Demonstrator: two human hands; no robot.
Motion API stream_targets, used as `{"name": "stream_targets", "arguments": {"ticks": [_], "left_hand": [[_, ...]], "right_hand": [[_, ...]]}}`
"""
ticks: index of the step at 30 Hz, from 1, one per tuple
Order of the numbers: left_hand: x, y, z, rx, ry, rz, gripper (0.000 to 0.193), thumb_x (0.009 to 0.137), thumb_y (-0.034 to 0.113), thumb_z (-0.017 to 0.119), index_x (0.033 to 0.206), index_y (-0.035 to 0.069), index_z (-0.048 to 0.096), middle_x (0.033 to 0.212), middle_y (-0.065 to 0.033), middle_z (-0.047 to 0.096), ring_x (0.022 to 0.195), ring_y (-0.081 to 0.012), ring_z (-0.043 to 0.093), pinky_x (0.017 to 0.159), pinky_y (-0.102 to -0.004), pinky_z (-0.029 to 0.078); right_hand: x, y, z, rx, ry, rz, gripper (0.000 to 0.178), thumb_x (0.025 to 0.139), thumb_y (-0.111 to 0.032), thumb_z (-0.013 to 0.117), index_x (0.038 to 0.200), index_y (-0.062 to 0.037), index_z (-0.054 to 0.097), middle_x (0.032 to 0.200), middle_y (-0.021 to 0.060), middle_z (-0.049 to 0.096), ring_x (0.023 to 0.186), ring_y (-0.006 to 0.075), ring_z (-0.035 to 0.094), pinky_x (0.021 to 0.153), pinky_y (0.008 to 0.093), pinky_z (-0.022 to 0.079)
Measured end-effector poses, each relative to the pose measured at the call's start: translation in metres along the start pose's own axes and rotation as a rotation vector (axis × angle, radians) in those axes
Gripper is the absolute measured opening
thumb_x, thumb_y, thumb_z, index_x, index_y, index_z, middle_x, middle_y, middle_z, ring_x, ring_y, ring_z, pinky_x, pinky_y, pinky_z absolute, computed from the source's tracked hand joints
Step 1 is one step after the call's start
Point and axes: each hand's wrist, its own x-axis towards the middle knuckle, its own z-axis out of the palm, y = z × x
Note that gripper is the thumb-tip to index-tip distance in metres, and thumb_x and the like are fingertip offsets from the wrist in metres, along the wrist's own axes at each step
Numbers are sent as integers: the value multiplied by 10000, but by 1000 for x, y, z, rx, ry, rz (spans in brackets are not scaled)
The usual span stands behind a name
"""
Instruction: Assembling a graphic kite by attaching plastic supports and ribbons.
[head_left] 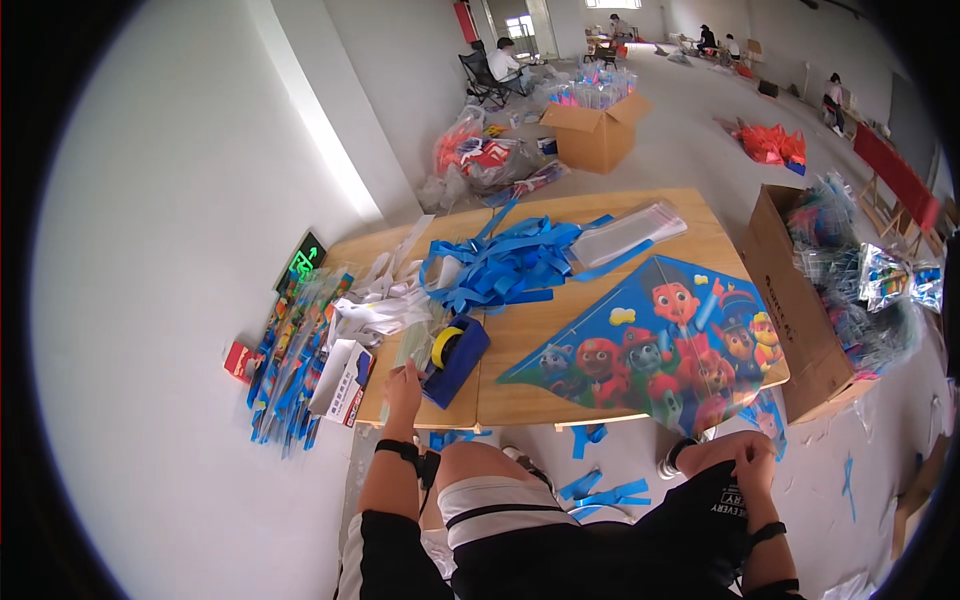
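My left hand [403, 390] is at the table's near left edge, its fingers drawn together; what they hold, if anything, I cannot make out. Beside it stands a blue tape dispenser [462, 365] with a yellow-cored roll [446, 346]. Pale clear strips [412, 343] lie just beyond the fingers. My right hand [756, 458] rests on my right knee with fingers curled; whether anything is in them is hidden. A blue kite printed with cartoon characters [630, 340] lies spread over the table's right half, its lower tip past the near edge. Blue ribbon strips [510, 262] are heaped behind it.
White strips [385, 300] and a white box [345, 382] occupy the table's left side, near wrapped colourful bundles [295, 370]. Clear sleeves [635, 232] lie at the back. A large carton [785, 300] of packaged goods stands right. Ribbon scraps [610, 497] litter the floor. People sit farther off.
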Motion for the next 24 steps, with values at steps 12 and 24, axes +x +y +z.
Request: {"name": "stream_targets", "arguments": {"ticks": [12, 24], "left_hand": [[41, 6, -10, -323, -194, -245, 847, 1033, 611, 215, 773, 34, 778, 887, -101, 753, 958, -250, 652, 969, -404, 424], [-20, -9, -62, -249, -377, -225, 434, 900, 453, 709, 1022, 44, 784, 1026, -120, 736, 962, -226, 659, 874, -346, 474]], "right_hand": [[-8, -19, 4, 180, -94, -5, 112, 947, -43, 622, 868, 35, 610, 600, 53, 600, 448, 117, 556, 434, 272, 419], [1, -8, 5, 148, -77, 25, 106, 940, -49, 625, 857, 16, 616, 604, 51, 608, 460, 112, 571, 436, 261, 425]]}}
